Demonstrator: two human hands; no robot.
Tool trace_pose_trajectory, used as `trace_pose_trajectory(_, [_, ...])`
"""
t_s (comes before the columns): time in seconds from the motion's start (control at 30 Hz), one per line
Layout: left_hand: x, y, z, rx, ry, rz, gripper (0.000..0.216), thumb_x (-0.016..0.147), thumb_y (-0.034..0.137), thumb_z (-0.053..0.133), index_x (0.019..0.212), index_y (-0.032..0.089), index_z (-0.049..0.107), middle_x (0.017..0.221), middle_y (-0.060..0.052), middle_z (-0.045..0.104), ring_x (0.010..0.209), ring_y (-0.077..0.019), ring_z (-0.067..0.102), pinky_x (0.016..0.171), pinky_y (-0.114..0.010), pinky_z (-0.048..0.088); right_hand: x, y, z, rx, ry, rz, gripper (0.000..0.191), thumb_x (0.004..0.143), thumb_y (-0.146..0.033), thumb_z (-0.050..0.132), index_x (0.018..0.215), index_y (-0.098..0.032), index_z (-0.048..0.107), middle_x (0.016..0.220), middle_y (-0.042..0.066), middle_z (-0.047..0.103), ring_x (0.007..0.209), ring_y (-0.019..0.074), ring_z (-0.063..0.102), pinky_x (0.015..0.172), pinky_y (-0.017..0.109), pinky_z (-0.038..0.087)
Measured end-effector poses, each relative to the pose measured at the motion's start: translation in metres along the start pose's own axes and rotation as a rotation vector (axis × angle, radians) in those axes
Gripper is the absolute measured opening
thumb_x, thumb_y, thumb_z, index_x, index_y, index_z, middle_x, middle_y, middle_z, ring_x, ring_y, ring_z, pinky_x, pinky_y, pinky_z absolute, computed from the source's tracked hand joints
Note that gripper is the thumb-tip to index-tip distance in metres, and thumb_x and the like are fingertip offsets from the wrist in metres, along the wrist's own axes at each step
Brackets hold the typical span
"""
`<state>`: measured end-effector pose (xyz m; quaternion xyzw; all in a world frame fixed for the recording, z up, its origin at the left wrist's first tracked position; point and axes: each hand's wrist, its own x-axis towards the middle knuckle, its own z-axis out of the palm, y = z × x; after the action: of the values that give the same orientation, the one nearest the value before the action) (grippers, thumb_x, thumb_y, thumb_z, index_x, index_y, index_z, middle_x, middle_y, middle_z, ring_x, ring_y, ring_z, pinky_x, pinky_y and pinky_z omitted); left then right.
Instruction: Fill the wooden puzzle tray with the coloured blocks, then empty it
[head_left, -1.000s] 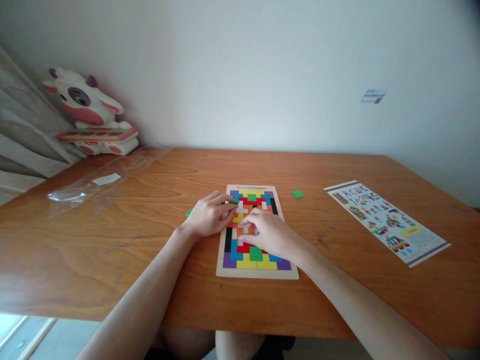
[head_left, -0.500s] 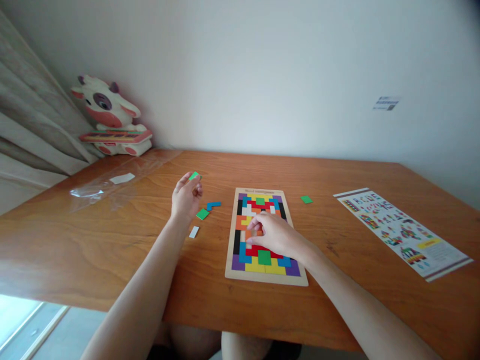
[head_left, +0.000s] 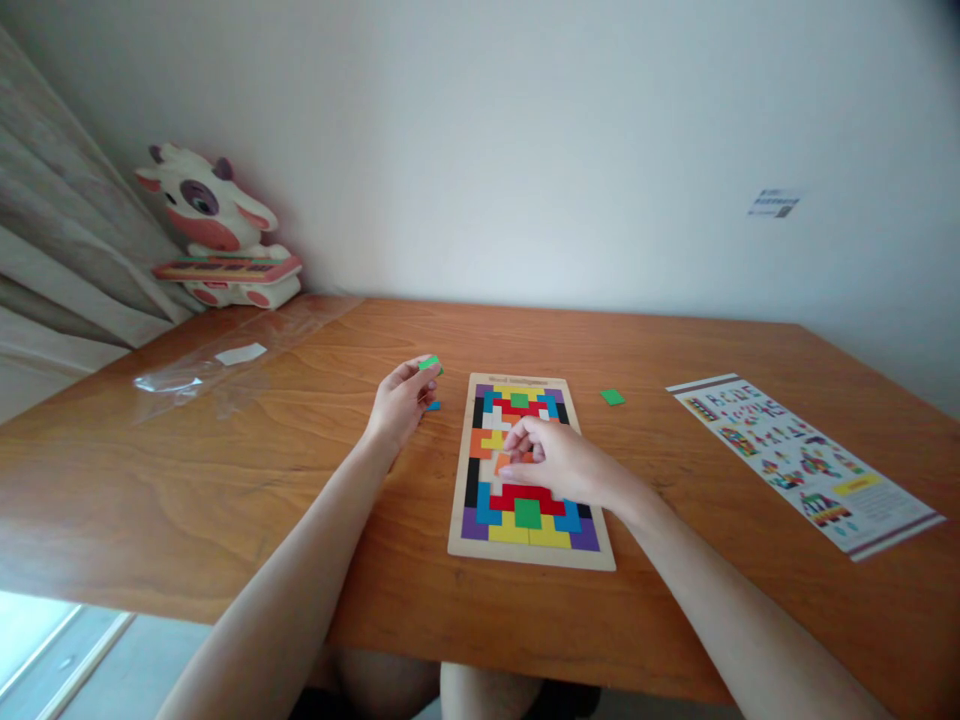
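My left hand is raised over the table left of the board, pinching a green square puzzle piece between thumb and fingers. A bit of a blue puzzle piece shows just below those fingers. On the wooden puzzle board, colourful flat pieces fill much of the frame. Over its middle, my right hand has thumb and fingertips curled about an orange puzzle piece, beside a bare wooden patch. My fingers partly cover that piece and its neighbours.
A loose green square lies right of the board. Further right is a printed pattern sheet. Clear plastic wrapping lies at the left, before a cow-shaped toy keyboard. The table meets a wall behind.
My left hand has moved right towards the board with the green square, now covering loose pieces seen before. My right hand has shifted slightly right, and the orange piece with it.
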<state>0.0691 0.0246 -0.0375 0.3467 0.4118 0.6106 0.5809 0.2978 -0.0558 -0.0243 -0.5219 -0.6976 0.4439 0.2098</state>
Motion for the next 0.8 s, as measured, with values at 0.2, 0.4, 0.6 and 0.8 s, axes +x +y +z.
trace_pose_trajectory(0.2, [-0.010,-0.007,0.010,0.102,-0.071,-0.009,0.048,0.050,0.039,0.094,0.084,0.015,0.070,0.073,-0.001,0.064,0.058,-0.0065,0.052,0.051,-0.019,0.042,-0.005,0.021,-0.053,0.107,0.208,-0.033,0.034,0.086,-0.049,0.067,0.101,-0.018,0.070,0.093,0.005,0.071,0.083,0.0166,0.064,0.071,0.027,0.049])
trace_pose_trajectory(0.4, [-0.013,-0.013,0.013,0.138,-0.072,0.070,0.043,0.061,0.048,0.088,0.081,0.015,0.070,0.072,0.000,0.064,0.057,-0.0051,0.049,0.053,-0.017,0.041,0.003,0.062,-0.053,0.518,0.656,-0.033,0.047,0.070,-0.062,0.076,0.084,-0.019,0.063,0.080,0.004,0.070,0.070,0.0147,0.062,0.059,0.025,0.047])
trace_pose_trajectory(0.6, [-0.010,-0.013,0.009,0.102,-0.041,-0.012,0.048,0.053,0.039,0.093,0.089,0.015,0.071,0.085,-0.002,0.071,0.068,-0.0079,0.061,0.064,-0.019,0.049,0.007,0.069,-0.043,0.549,0.816,-0.143,0.049,0.074,-0.052,0.075,0.108,-0.024,0.055,0.083,0.001,0.072,0.065,0.0140,0.065,0.062,0.029,0.052])
trace_pose_trajectory(0.8, [-0.014,-0.016,0.011,0.208,-0.097,0.039,0.047,0.058,0.040,0.091,0.095,0.017,0.074,0.087,-0.003,0.074,0.072,-0.0090,0.064,0.067,-0.019,0.049,0.005,0.058,-0.028,0.331,0.781,-0.229,0.028,0.090,-0.046,0.057,0.095,-0.021,0.066,0.095,0.008,0.071,0.076,0.0167,0.066,0.065,0.031,0.054])
